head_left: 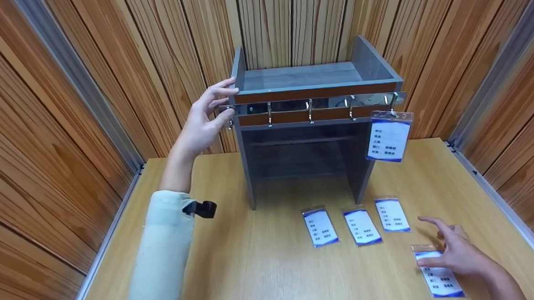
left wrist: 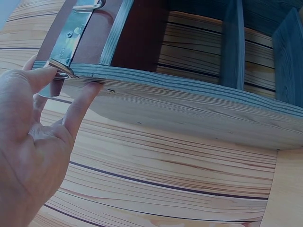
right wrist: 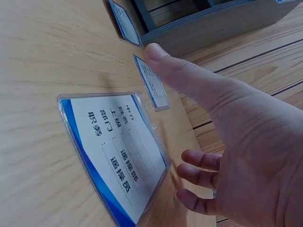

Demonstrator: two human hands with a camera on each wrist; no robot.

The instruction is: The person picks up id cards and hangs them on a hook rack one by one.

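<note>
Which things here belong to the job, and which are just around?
In the job, apparently:
hooked rail
hanging card
four unhung cards
shelf unit
left hand
right hand

Just around:
tabletop
panelled walls
black wrist device

The shelf (head_left: 301, 157) stands on the surface (head_left: 255, 269), before the wall (head_left: 267, 26). A rail (head_left: 290, 105) with hooks (head_left: 310, 111) goes across its front, and one hanging card (head_left: 390, 139) is at the right end. On the surface, before the shelf and toward the right, I see three cards (head_left: 362, 227). Another card (head_left: 443, 280) lies farther right, near the right hand (head_left: 457, 249). The left hand (head_left: 204, 121) touches the rail's left end.
</note>
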